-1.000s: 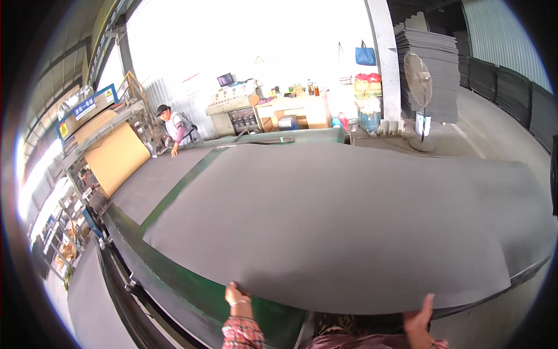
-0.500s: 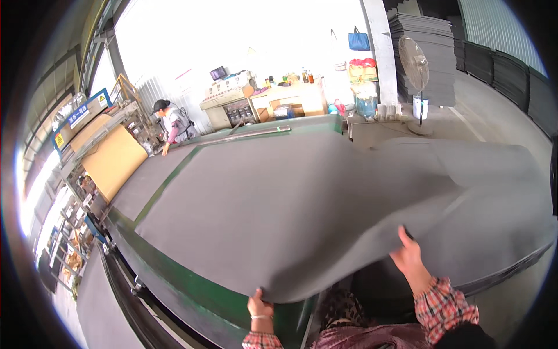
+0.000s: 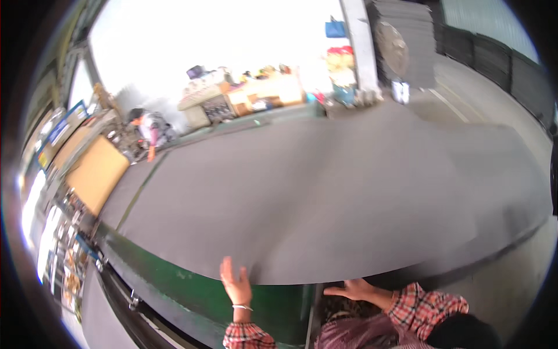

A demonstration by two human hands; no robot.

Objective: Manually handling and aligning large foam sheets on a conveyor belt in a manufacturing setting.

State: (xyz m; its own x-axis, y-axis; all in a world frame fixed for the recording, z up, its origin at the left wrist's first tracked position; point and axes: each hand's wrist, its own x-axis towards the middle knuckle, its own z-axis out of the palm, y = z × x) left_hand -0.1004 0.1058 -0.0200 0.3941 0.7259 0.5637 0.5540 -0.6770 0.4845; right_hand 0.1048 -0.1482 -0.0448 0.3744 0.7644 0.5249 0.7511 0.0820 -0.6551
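Observation:
A large, flexible dark-grey sheet [image 3: 279,192] lies over the green belt surface [image 3: 192,285], stretching to the right across a pile of similar sheets [image 3: 511,174]. My left hand [image 3: 235,286] is at the sheet's near edge, fingers spread and raised, with nothing gripped. To its right, my right hand [image 3: 356,289] rests just below the same edge. Its fingers point left, stretched out, and it holds nothing that I can see. Soft, shallow waves run through the middle of the sheet, and the picture is blurred there.
At the far left a person [image 3: 152,129] bends beside a machine with a tan roll [image 3: 99,174]. A control console [image 3: 203,96] and a cluttered desk [image 3: 267,96] stand behind the belt. A fan [image 3: 392,49] stands by tall stacked sheets [image 3: 410,29]. A metal rail [image 3: 133,302] runs along the near left.
The sheet's lifted right part has come down and spread flatter. My right hand let go and moved left and lower; my left hand opened off the edge. The view shifted slightly.

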